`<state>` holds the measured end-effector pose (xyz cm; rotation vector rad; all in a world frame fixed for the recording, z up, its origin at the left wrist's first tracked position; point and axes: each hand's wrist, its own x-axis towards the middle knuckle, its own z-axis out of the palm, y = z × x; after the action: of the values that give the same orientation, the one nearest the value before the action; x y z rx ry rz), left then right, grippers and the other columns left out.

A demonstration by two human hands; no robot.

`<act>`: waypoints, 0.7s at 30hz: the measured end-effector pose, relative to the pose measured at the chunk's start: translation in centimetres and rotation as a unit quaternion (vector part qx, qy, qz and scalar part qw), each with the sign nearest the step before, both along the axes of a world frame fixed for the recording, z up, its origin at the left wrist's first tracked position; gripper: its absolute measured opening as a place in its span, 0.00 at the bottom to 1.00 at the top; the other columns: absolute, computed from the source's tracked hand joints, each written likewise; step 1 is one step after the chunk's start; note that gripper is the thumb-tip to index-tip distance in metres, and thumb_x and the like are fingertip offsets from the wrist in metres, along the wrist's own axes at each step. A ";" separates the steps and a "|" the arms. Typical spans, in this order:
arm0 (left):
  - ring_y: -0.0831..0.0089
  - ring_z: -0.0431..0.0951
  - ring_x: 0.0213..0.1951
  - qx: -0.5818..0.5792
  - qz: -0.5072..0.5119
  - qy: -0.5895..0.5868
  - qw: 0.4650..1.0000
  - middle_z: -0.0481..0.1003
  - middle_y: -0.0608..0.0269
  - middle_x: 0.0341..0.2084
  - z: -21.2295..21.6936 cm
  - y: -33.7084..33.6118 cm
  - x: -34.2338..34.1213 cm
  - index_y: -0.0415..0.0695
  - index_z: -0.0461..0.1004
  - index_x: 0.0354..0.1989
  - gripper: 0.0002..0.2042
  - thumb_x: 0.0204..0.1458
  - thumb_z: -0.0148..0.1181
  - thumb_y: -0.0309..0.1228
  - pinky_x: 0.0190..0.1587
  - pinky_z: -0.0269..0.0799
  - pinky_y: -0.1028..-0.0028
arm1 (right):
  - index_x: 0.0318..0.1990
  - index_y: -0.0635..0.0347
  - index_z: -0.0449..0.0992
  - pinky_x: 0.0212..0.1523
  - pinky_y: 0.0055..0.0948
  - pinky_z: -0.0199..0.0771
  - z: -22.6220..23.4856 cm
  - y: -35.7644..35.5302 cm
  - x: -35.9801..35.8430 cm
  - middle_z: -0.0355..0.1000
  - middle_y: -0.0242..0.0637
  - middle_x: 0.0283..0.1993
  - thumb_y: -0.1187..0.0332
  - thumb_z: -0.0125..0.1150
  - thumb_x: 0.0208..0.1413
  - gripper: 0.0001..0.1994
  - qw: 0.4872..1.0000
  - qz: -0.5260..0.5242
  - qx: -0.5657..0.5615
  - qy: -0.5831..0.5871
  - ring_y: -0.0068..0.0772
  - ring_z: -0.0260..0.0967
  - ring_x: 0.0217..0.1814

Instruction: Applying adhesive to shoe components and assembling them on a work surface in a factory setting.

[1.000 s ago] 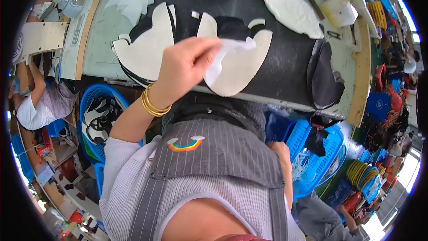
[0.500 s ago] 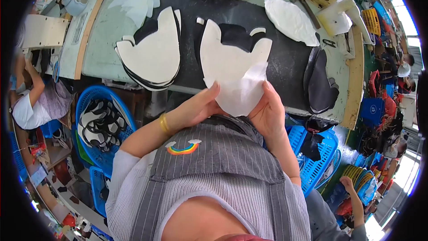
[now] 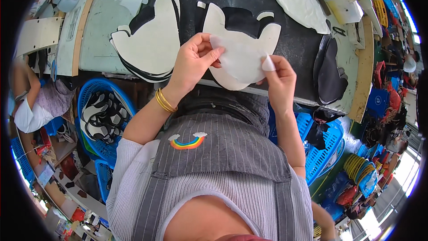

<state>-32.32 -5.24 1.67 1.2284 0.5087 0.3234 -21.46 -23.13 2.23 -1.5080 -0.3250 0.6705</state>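
Above the near edge of the black mat (image 3: 294, 40), the left hand (image 3: 194, 64) pinches a white cut-out sheet (image 3: 240, 58) while the right hand (image 3: 278, 78) pinches its peeling corner, apparently to separate a thin layer

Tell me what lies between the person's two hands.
In the head view, a thin white cut sheet spans from left hand to right hand, both pinching it.
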 end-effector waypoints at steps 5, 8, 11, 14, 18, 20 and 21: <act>0.82 0.74 0.27 0.060 -0.020 0.099 0.993 0.75 0.63 0.28 -1.4 0.0 -1.7 0.37 0.68 0.42 0.12 0.50 0.60 0.24 0.28 0.72 0.83 | 0.37 0.67 0.72 0.21 0.17 0.69 -2.2 -0.5 -0.7 0.71 0.33 0.28 0.73 0.57 0.55 0.06 0.995 0.049 -0.086 0.024 0.17 0.67 0.24; 0.83 0.74 0.26 0.102 -0.014 0.125 0.987 0.75 0.63 0.27 -1.9 0.0 -2.2 0.36 0.68 0.43 0.13 0.50 0.60 0.24 0.27 0.72 0.84 | 0.37 0.67 0.72 0.20 0.16 0.68 -2.3 -0.2 -0.6 0.71 0.32 0.27 0.72 0.58 0.55 0.06 0.987 0.076 -0.137 0.030 0.17 0.66 0.22; 0.82 0.74 0.27 0.125 -0.013 0.148 0.981 0.75 0.61 0.29 -1.9 0.2 -2.2 0.36 0.68 0.43 0.15 0.48 0.62 0.24 0.28 0.72 0.83 | 0.37 0.68 0.72 0.20 0.16 0.69 -2.4 0.1 -0.4 0.72 0.33 0.26 0.75 0.56 0.54 0.05 0.988 0.078 -0.133 0.032 0.17 0.68 0.22; 0.77 0.74 0.33 0.282 -0.006 0.179 0.943 0.72 0.58 0.37 -1.4 0.0 -2.1 0.38 0.67 0.45 0.19 0.44 0.65 0.25 0.32 0.72 0.79 | 0.37 0.68 0.72 0.20 0.16 0.69 -2.9 0.1 -0.4 0.72 0.34 0.25 0.76 0.57 0.53 0.05 0.985 0.085 -0.149 0.016 0.17 0.68 0.22; 0.61 0.71 0.44 0.599 -0.010 0.009 0.801 0.65 0.53 0.48 -1.6 -1.4 -2.5 0.40 0.67 0.49 0.26 0.38 0.68 0.27 0.42 0.69 0.70 | 0.36 0.69 0.72 0.19 0.17 0.69 -2.7 0.5 -0.6 0.72 0.35 0.24 0.76 0.57 0.53 0.06 0.984 0.078 -0.162 0.007 0.18 0.69 0.21; 0.55 0.69 0.49 0.528 -0.109 -0.048 0.841 0.67 0.50 0.48 -0.8 -3.8 -2.5 0.36 0.68 0.48 0.24 0.40 0.66 0.27 0.50 0.68 0.65 | 0.34 0.70 0.72 0.18 0.17 0.69 -1.4 1.1 -0.4 0.72 0.35 0.24 0.74 0.56 0.54 0.06 0.984 0.069 -0.162 0.041 0.19 0.69 0.21; 0.55 0.69 0.49 0.540 -0.097 -0.034 0.835 0.67 0.50 0.47 -1.1 -4.4 -2.2 0.34 0.67 0.48 0.24 0.39 0.65 0.25 0.50 0.68 0.64 | 0.34 0.70 0.72 0.18 0.17 0.69 -0.7 1.5 0.0 0.72 0.35 0.24 0.74 0.56 0.54 0.06 0.984 0.065 -0.161 0.043 0.19 0.69 0.21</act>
<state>-34.53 -9.64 0.59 2.3418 0.0874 0.5047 -21.42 -21.59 1.53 -1.7684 -0.2594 0.9233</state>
